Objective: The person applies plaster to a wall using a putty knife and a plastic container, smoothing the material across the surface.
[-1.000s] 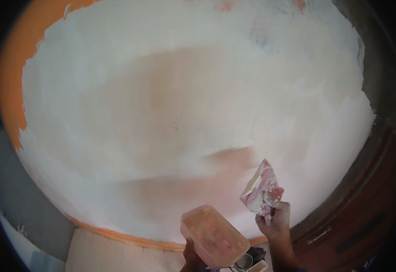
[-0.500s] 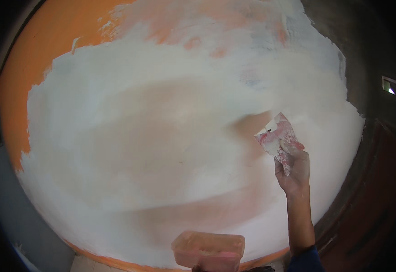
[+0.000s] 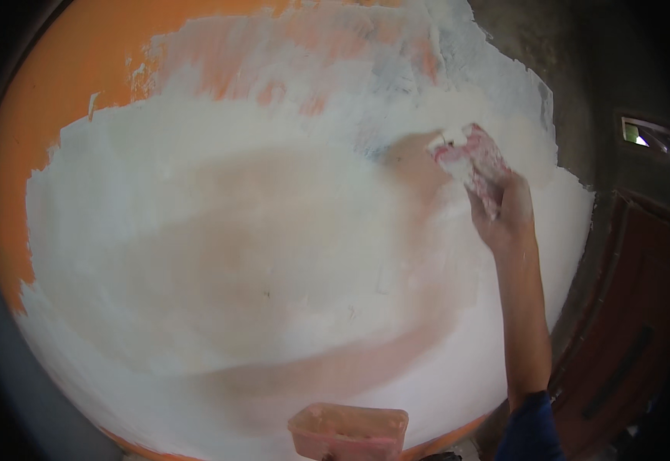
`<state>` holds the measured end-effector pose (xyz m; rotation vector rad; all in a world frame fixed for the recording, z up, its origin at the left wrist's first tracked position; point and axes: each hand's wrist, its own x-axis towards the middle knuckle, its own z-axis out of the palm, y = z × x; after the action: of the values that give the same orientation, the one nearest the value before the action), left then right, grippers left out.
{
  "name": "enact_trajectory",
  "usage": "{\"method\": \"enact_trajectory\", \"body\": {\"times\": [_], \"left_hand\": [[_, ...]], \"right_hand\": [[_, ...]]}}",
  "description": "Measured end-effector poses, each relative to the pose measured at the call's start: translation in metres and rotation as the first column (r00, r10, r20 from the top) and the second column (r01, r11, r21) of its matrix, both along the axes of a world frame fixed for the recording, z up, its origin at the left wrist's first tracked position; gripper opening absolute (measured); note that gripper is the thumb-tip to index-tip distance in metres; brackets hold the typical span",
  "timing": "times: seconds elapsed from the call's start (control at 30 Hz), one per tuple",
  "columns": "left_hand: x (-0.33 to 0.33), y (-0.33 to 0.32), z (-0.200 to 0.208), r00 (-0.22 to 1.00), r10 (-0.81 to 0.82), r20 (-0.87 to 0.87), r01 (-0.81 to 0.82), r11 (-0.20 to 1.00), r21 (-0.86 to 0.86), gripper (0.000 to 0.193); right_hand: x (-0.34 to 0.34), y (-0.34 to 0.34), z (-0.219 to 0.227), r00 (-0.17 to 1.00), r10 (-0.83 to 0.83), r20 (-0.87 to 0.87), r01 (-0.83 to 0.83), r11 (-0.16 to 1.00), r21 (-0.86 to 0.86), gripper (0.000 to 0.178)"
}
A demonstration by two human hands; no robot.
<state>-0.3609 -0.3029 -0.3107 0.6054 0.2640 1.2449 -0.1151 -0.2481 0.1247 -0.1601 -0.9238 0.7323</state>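
Note:
My right hand [image 3: 506, 206] is closed around a putty scraper [image 3: 476, 157]. The scraper is smeared with white filler and reddish-pink marks, and its blade end is up against or close to the wall. Wet-looking white putty covers most of the wall [image 3: 235, 230] in front of me. At the lower edge, a translucent, pinkish-orange plastic tub [image 3: 348, 444] is held up. Only a sliver of my left hand [image 3: 328, 457] shows at the tub's near side; the rest lies outside the picture. The tub's inner walls carry smears.
Orange paint [image 3: 66, 84] remains bare along the wall's left and upper left. Patchy orange and grey show through near the top. On the right stand a dark grey wall [image 3: 580, 100], a small opening [image 3: 653, 140] and a reddish-brown door [image 3: 626, 323].
My right hand and the scraper have moved up the wall, with more of the forearm now showing. The view has shifted a little to the right. The tub stays near the lower edge.

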Motion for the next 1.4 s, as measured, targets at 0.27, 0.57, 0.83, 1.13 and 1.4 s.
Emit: {"method": "enact_trajectory", "body": {"times": [0.27, 0.57, 0.83, 1.13, 1.4], "left_hand": [[-0.042, 0.031, 0.036, 1.000, 0.021, 0.017, -0.021, 0.999, -0.024, 0.075], [0.065, 0.141, 0.137, 0.999, 0.040, 0.020, -0.040, 0.999, -0.003, 0.066], [0.121, 0.223, 0.160, 0.845, 0.310, -0.436, -0.206, 0.941, 0.270, 0.058], [0.174, 0.309, 0.209, 0.966, 0.219, -0.135, -0.220, 0.975, 0.003, 0.051], [0.167, 0.298, 0.193, 0.991, 0.118, 0.058, -0.109, 0.985, -0.133, 0.045]], "right_hand": [[0.051, 0.066, 0.112, 0.948, -0.315, -0.032, 0.316, 0.948, 0.036, 0.016], [0.143, 0.183, 0.261, -0.355, -0.905, -0.236, 0.690, -0.424, 0.587, 0.024], [0.172, 0.304, 0.257, -0.513, -0.856, 0.071, 0.657, -0.338, 0.674, 0.024], [0.232, 0.381, 0.256, -0.491, -0.856, 0.158, 0.705, -0.284, 0.650, 0.031], [0.231, 0.390, 0.229, -0.372, -0.921, 0.117, 0.759, -0.229, 0.610, 0.041]]}}
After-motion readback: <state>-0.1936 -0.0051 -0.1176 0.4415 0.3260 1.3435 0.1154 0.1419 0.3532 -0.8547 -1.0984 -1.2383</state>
